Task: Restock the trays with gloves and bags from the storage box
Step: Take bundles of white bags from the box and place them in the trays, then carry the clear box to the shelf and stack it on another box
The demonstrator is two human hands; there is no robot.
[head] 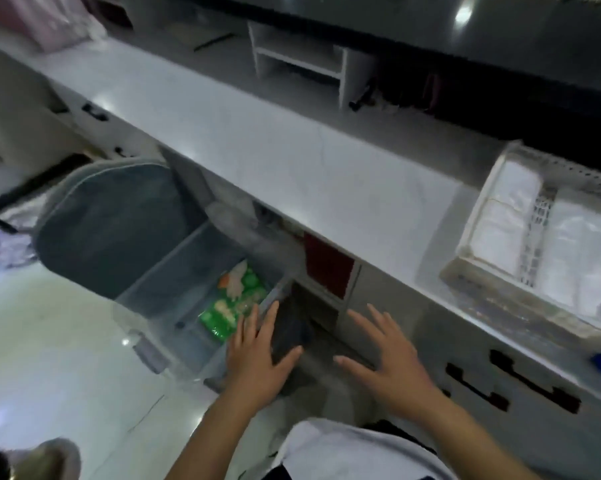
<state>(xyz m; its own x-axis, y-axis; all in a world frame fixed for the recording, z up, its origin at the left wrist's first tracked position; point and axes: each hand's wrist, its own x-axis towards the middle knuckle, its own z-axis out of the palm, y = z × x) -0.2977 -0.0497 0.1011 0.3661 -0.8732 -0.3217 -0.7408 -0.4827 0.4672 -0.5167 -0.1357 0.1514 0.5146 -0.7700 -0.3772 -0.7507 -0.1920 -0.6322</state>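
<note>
A clear plastic storage box [160,289] sits on the floor under the counter, with green packets [235,303] inside at its right end. Its grey lid [108,223] leans open behind it. My left hand [257,348] rests with fingers spread on the box's right rim, beside a dark bundle [290,337]. My right hand [389,351] hovers open to the right, in front of the cabinet, holding nothing. On the counter at right stands a white mesh tray [472,220] holding stacks of white bags [506,216].
The white counter [275,150] runs diagonally across the view. A small white shelf unit [299,60] stands at its back. Cabinet drawers with black handles [472,386] lie below at right. A red panel [328,265] shows in an open cubby. The tiled floor [50,341] spreads to the left.
</note>
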